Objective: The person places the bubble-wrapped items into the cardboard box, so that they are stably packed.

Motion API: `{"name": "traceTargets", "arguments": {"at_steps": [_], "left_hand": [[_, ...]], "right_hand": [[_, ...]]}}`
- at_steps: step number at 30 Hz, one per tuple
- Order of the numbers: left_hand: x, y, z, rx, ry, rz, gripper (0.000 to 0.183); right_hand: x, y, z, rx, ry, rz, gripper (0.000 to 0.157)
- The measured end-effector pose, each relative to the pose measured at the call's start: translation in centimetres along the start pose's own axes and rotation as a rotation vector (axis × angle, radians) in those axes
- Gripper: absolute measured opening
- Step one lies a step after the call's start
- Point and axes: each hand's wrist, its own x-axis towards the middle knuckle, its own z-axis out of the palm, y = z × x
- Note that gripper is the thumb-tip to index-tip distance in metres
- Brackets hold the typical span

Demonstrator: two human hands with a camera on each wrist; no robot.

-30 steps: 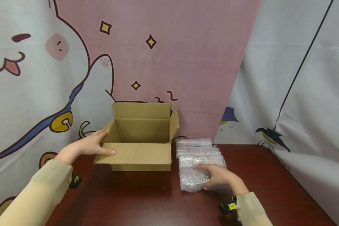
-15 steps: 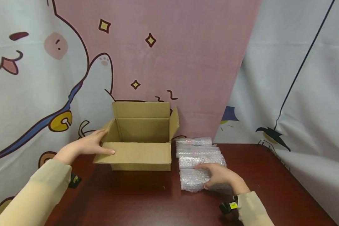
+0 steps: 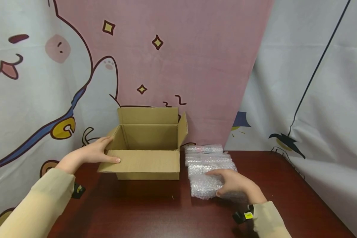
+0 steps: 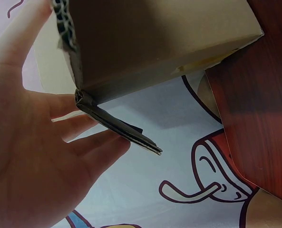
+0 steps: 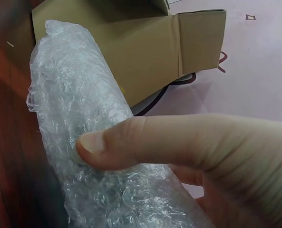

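An open cardboard box (image 3: 148, 176) stands on the dark red table with its flaps spread. My left hand (image 3: 93, 153) holds the box's left front corner, thumb on the front flap (image 3: 148, 162) and fingers around the left side flap (image 4: 117, 124). To the right of the box, my right hand (image 3: 238, 182) grips the nearest bubble-wrapped roll (image 3: 203, 188). Its thumb presses on the clear wrap in the right wrist view, and the other fingers are mostly hidden behind the roll. What is inside the wrap is hidden.
Several more bubble-wrapped rolls (image 3: 209, 161) lie in a row behind the gripped one, beside the box's right side. A printed cloth (image 3: 208, 82) hangs behind the table (image 3: 178, 216) and along its right edge.
My right hand has risen slightly and shifted a little right with the nearest bubble-wrapped roll, which now overlaps the one behind. The left hand keeps its hold on the box.
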Motion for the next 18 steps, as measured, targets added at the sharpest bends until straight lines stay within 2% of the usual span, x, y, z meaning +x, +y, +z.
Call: {"name": "traceTargets", "arguments": {"at_steps": [11, 18], "left_hand": [[0.1, 0.0, 0.0, 0.002, -0.006, 0.002, 0.111], [0.2, -0.1, 0.0, 0.009, -0.003, 0.008, 0.111]], "right_hand": [[-0.1, -0.8, -0.7, -0.016, 0.000, 0.025, 0.073], [-0.2, -1.4, -2.3, -0.046, -0.039, 0.001, 0.072]]}}
